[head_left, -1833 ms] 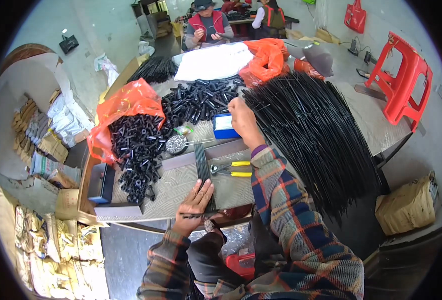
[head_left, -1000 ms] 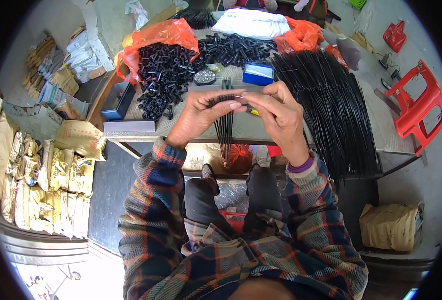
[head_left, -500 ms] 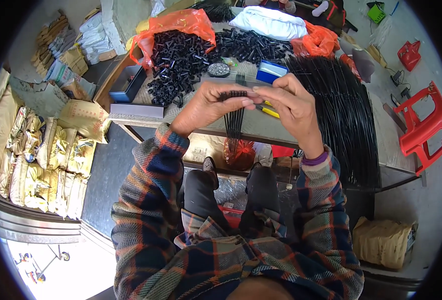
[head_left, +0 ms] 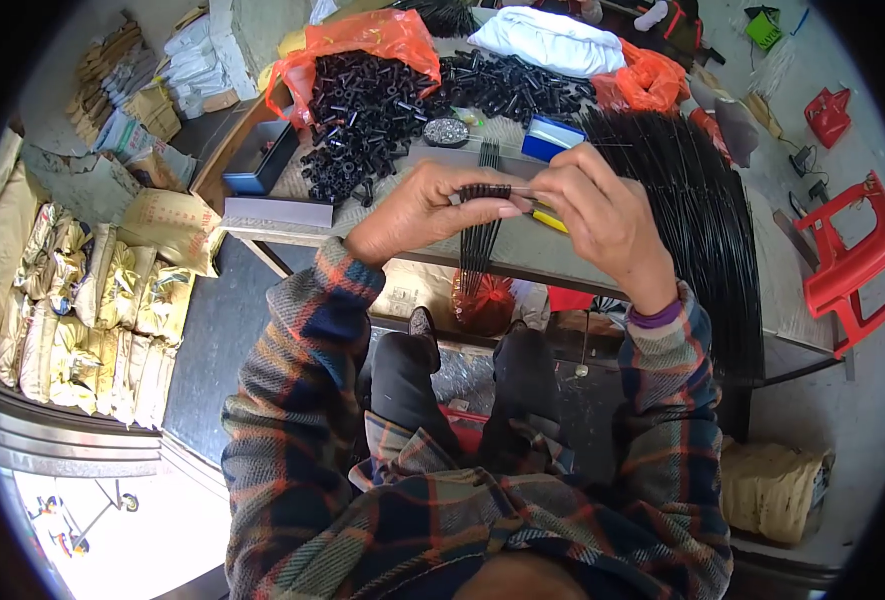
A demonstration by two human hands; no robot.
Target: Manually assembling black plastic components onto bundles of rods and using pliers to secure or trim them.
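Observation:
Over the table's near edge, my left hand (head_left: 414, 208) is closed round a bunch of thin black rods (head_left: 477, 245), which stand side by side between thumb and fingers. The rods reach past the hand above and below. Close beside it, my right hand (head_left: 607, 218) is closed in a pinch on a thin, shiny strip or pin (head_left: 524, 190) that bridges to the bunch; its exact kind is too small to tell. Behind the hands sits a round dish of small metal pieces (head_left: 446, 132). A yellow-handled tool (head_left: 550, 220) lies partly hidden under my right hand.
Heaps of short black tubular parts (head_left: 362, 125) cover the table's back left, beside an orange plastic bag (head_left: 372, 45). Many long black rods (head_left: 692, 220) lie at right. A blue box (head_left: 552, 138) stands behind my right hand. A red stool (head_left: 847, 255) is at far right.
My right hand has drawn away to the right from the left hand, exposing more of the thin shiny piece between them. The left hand keeps its hold on the rods.

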